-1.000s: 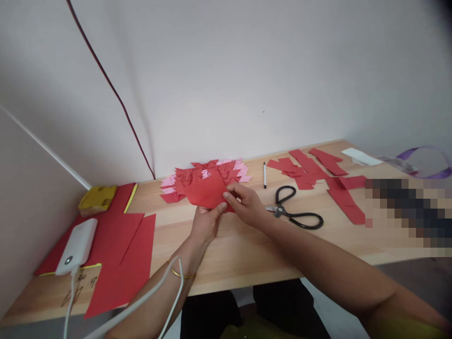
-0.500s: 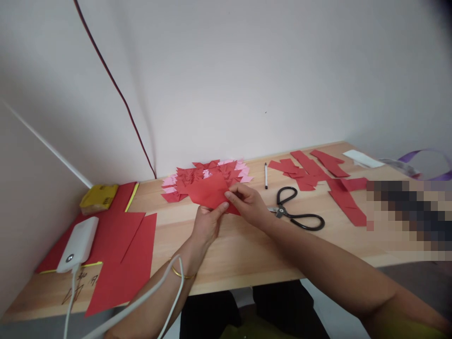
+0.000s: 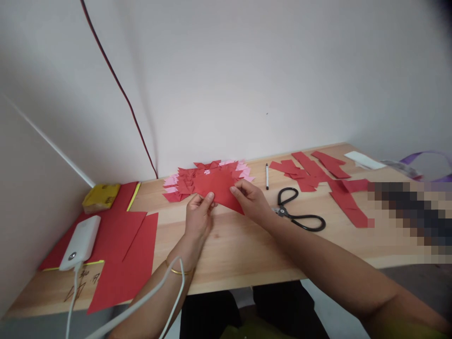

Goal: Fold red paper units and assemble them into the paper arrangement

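A sheet of red paper (image 3: 221, 188) is held up above the table between my two hands. My left hand (image 3: 200, 209) pinches its lower left edge, thumb on top. On the right edge, my right hand (image 3: 249, 197) grips the same sheet between thumb and fingers. Just behind the sheet lies a cluster of folded red and pink paper pieces (image 3: 183, 181), partly hidden by it. Black-handled scissors (image 3: 282, 212) rest open on the table, close to my right forearm, which hides part of the blades.
Several red paper strips (image 3: 307, 169) and a pen (image 3: 267, 176) lie at the right. At the left are large red sheets (image 3: 130, 259), a white power bank (image 3: 81, 242) with a cable, and a yellow packet (image 3: 101, 197). A wall borders the table's back edge.
My left hand has shifted left along the paper's lower edge, and my right hand has moved slightly right. The red sheet is now turned more squarely toward me.
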`<state>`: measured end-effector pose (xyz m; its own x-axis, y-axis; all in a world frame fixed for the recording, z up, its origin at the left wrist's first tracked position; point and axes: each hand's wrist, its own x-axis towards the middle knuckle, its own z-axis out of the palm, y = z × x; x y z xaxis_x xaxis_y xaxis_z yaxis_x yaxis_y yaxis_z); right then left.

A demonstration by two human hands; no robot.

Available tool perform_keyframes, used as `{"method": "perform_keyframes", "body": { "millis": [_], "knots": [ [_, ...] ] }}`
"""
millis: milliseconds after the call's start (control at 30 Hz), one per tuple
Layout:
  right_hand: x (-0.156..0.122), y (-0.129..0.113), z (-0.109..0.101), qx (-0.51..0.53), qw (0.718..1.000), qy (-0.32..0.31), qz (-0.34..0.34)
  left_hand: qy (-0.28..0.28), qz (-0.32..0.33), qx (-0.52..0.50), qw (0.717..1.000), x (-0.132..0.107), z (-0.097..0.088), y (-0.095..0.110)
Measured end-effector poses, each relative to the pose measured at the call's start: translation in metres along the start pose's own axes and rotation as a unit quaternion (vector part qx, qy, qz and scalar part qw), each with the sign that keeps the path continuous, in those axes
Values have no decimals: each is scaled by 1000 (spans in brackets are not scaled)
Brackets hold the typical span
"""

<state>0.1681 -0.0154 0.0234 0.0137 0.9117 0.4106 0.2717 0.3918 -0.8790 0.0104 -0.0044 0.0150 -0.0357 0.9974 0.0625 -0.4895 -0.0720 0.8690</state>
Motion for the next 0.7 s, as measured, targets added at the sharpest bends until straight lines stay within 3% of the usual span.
{"method": "perform_keyframes", "body": {
  "millis": [233, 433, 567, 700],
  "knots": [
    [0, 0, 1, 2, 1000, -2, 3, -30, 35, -17, 999, 0, 1, 0],
    [2, 0, -4, -24, 1000, 11, 8, -23, 50, 66, 996, 0, -1, 1],
    [6, 3, -8, -34, 999, -11, 16, 51, 105, 106, 987, 7, -8, 10],
    [5, 9, -3, -34, 994, -104, 22, 169, 262, 179, 933, 14, -17, 29]
  ]
}}
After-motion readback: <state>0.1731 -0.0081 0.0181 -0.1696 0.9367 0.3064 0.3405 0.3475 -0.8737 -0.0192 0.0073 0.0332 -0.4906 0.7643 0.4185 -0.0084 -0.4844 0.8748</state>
